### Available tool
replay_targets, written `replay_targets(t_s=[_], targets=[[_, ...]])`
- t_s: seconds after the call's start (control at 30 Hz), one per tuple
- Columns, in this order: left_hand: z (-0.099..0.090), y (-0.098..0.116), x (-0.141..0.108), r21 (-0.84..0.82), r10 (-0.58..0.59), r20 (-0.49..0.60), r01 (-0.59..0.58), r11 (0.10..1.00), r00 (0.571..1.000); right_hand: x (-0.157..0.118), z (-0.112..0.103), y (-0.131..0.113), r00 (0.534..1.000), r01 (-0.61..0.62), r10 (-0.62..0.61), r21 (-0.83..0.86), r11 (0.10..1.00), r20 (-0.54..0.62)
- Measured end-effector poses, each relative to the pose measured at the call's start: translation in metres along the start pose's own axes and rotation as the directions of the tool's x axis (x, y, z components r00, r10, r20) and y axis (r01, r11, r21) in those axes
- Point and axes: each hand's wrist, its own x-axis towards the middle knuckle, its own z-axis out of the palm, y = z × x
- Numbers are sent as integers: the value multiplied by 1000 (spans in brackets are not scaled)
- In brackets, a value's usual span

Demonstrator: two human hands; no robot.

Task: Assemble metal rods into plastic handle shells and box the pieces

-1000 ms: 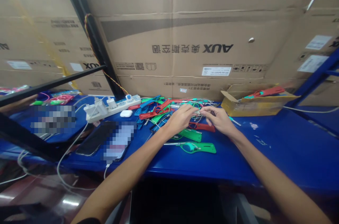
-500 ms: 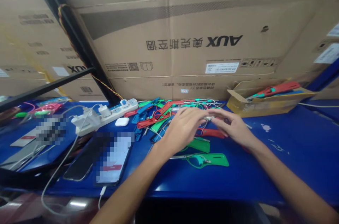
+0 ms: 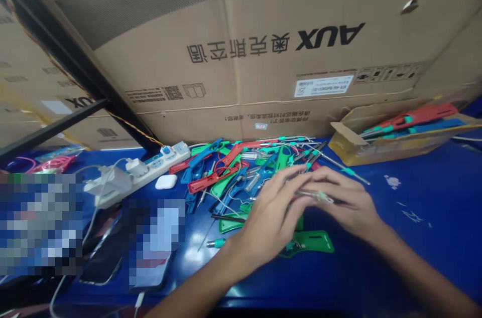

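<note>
My left hand (image 3: 269,212) and my right hand (image 3: 348,202) meet over the front of a pile of lighter parts. Between their fingers is a small, thin metallic part (image 3: 316,195) with a pale end; the fingers cover much of it, so its exact kind is unclear. Both hands are closed around it. Just below them lies a green lighter handle shell (image 3: 316,241), partly behind my left hand. A metal tube with a teal collar (image 3: 215,244) shows left of my left wrist. Behind the hands are red handle shells (image 3: 214,180), blue shells, clear tanks and white wires.
An open carton (image 3: 391,145) holding long-nosed lighters stands at the back right. To the left are a power strip (image 3: 160,161) with chargers, a white earphone case (image 3: 166,181) and two phones, one charging (image 3: 161,243). Large cardboard (image 3: 241,72) walls the back; a black post rises left.
My view has tilted and shifted closer. Both hands have come nearer to me and lower, still together, and the small part shows more clearly between the fingers.
</note>
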Motion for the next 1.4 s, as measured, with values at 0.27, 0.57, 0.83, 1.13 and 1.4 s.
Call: replay_targets(t_s=[0.27,0.57,0.83,1.13,1.4], targets=[[-3,-23,0,275,106,-73,-82,958,992,-10,-18,-8,989,74,-38,-266,961,140],[-5,-45,4,486,93,272,-220,846,958,-13,-31,-15,955,186,-92,-325,927,282],[-8,-35,1,544,78,413,-315,778,907,-34,-16,-23,893,35,128,-351,936,432],[-19,-5,-6,520,77,407,-301,799,910,-101,12,-46,951,10,135,-465,885,278],[2,7,-66,493,-66,220,-53,869,973,-108,16,-44,923,-68,206,-388,919,324]])
